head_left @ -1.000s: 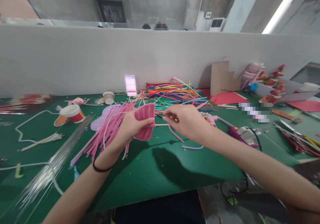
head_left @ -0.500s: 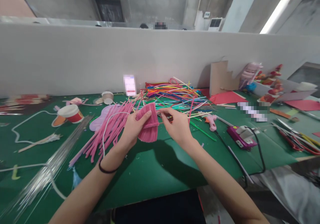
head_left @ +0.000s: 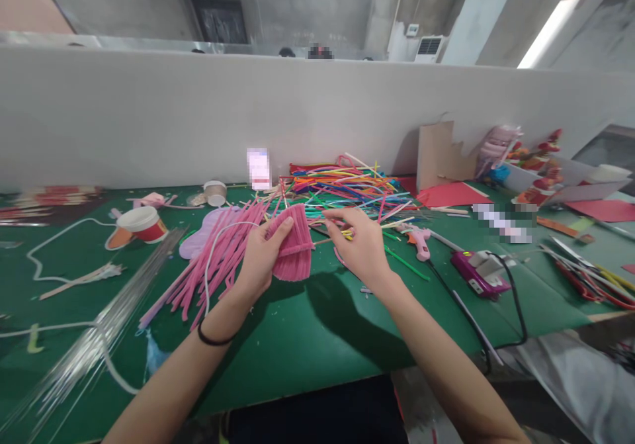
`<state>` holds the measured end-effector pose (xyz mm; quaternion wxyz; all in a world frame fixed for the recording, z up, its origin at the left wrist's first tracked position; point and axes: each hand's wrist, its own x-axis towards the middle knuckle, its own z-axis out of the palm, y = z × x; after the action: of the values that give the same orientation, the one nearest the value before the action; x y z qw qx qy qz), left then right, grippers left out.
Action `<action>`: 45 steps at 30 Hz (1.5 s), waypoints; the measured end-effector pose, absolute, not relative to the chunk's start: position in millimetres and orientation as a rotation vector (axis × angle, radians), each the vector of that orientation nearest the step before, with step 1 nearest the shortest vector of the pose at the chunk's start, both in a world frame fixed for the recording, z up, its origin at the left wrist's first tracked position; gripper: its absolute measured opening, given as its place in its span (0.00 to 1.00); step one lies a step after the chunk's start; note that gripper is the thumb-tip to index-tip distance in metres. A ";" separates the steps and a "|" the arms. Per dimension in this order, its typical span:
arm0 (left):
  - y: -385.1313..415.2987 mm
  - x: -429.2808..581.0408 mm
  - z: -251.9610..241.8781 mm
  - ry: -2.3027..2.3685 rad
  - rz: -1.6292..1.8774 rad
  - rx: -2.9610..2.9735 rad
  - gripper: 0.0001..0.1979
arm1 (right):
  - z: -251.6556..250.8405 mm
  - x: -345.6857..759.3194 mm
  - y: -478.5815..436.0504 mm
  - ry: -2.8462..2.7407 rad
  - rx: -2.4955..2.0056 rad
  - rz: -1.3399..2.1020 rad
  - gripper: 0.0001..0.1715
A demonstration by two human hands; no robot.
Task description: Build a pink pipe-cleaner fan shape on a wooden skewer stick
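My left hand (head_left: 258, 259) grips a folded bundle of pink pipe cleaners (head_left: 292, 249), fanned like a small brush, just above the green table (head_left: 297, 345). My right hand (head_left: 358, 244) is right beside the bundle, thumb and fingers pinched near its waist; what they pinch is too thin to name. A loose heap of long pink pipe cleaners (head_left: 213, 262) and a white wire (head_left: 213, 252) lie behind my left wrist.
A pile of many-coloured pipe cleaners (head_left: 347, 189) lies behind my hands. A pink glue gun (head_left: 419, 240) and a purple tool with a black cord (head_left: 479, 270) sit right. A paper cup (head_left: 141, 223) and silvery wires (head_left: 94, 338) are left. A grey partition wall runs behind.
My right hand came back from the right to the bundle's side. The left hand has tilted the pink bundle slightly; it stays in the same place.
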<state>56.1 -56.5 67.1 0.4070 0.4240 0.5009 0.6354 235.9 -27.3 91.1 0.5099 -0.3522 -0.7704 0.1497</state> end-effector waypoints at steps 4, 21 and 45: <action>-63.8 58.4 73.8 1.431 1.609 1.314 0.19 | 89.9 230.0 -23.2 -1.840 -0.876 0.124 0.11; -68.0 25.7 52.8 1.501 1.576 3.104 0.21 | 73.5 213.5 -23.4 -0.973 -0.559 2.095 0.23; -55.1 65.9 1.9 0.709 1.607 0.525 0.18 | 16.0 216.5 15.2 -1.619 -0.964 1.294 0.23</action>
<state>65.9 -55.1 1.9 0.6087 0.2273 0.3068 0.6955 216.5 15.2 16.0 0.4153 -0.3836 -0.6443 0.5150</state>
